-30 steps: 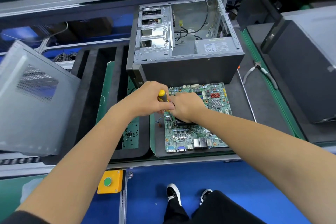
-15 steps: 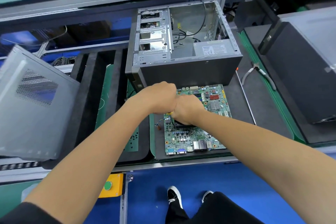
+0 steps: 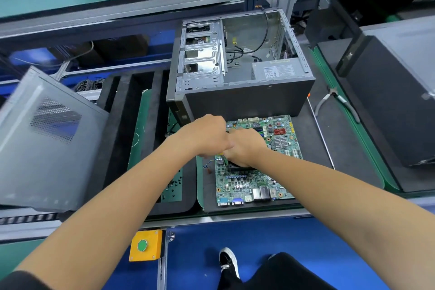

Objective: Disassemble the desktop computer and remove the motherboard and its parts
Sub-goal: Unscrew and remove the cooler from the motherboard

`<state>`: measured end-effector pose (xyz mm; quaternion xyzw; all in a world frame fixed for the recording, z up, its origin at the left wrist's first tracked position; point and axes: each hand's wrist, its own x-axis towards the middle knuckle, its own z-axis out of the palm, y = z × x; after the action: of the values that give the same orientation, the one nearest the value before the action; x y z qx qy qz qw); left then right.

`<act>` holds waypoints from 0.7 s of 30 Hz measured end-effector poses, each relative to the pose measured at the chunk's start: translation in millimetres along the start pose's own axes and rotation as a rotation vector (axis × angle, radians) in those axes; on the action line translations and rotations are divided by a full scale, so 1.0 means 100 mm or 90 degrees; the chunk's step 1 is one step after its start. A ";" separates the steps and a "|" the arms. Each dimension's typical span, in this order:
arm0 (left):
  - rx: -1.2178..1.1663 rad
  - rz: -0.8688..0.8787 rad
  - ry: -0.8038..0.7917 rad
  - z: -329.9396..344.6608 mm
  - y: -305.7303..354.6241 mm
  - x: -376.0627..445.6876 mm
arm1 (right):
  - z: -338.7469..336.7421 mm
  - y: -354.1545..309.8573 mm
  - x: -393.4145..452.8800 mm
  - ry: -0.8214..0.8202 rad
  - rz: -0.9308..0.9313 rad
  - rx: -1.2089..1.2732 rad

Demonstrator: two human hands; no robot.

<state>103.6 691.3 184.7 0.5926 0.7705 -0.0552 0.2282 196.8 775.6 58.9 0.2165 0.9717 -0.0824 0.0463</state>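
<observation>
Motherboard, green and bare, lies flat on a dark mat at the front of the bench, just before the one opened computer case, which stands with its side off and cables loose inside. Two bare forearms reach in from the lower corners and meet over the board's middle. The left hand is knuckles up, fingers curled under; the right hand presses against it, fingers bent down over a black block mounted on the board. A sliver of yellow shows under the two hands; what each hand grips cannot be told. One grey side panel leans at the far left. One pair of pliers and one thin long rod lie on the mat to the right, beside a second dark case. One yellow box with a green button sits on the bench edge. Small dark screws are scattered in a tray left of the board; too many and too small to count.
</observation>
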 end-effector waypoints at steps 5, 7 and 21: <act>0.121 -0.081 -0.082 -0.05 0.00 0.00 | 0.06 0.00 0.04 0.026 0.004 -0.009; 0.140 -0.074 -0.057 -0.01 -0.02 0.03 | 0.07 0.01 0.04 0.032 0.003 -0.008; 0.196 0.141 0.019 -0.01 0.08 -0.05 | 0.00 0.00 -0.02 0.000 -0.003 0.002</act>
<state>111.7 689.3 188.6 0.7025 0.6863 -0.1381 0.1283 198.4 775.0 59.4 0.2144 0.9721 -0.0838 0.0459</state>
